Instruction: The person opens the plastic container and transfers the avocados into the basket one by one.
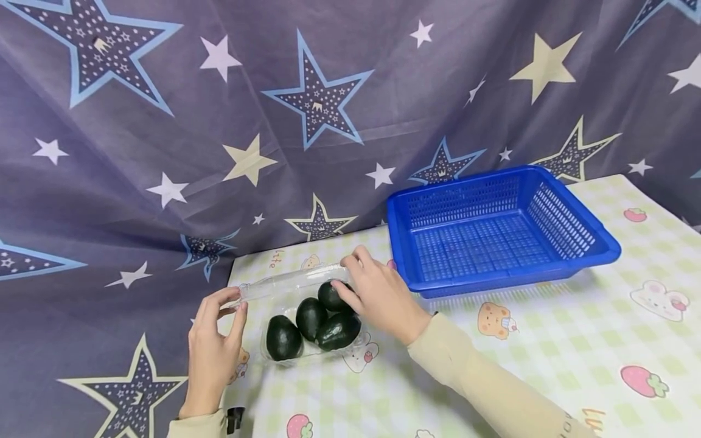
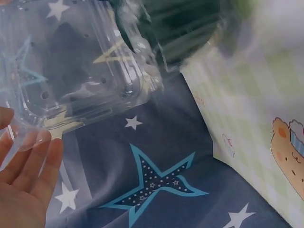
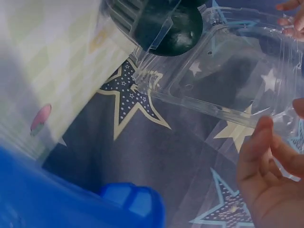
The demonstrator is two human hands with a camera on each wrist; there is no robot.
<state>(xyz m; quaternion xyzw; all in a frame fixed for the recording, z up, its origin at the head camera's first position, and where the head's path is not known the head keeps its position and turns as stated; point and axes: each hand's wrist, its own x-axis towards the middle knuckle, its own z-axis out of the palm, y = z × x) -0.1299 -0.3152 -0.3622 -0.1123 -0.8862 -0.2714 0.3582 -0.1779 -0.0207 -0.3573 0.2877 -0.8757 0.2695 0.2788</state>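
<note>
A clear plastic clamshell box [image 1: 298, 361] lies on the table with several dark green avocados [image 1: 283, 338] in its base. Its hinged lid [image 1: 296, 281] stands raised along the far side. My left hand [image 1: 212, 350] pinches the lid's left corner between thumb and fingers. At the opposite corner, my right hand [image 1: 383, 299] holds the lid, its thumb over the rightmost avocado [image 1: 330, 295]. The left wrist view shows fingertips [image 2: 42, 138] behind the clear lid edge. From the right wrist, the see-through lid [image 3: 223, 76] appears with small round holes.
A blue plastic basket [image 1: 402, 243] with slotted walls stands to the right of the box, near the back edge. Checked cloth with cartoon prints covers the table [image 1: 438, 377]. Behind it hangs a dark star-patterned curtain [image 1: 339, 48].
</note>
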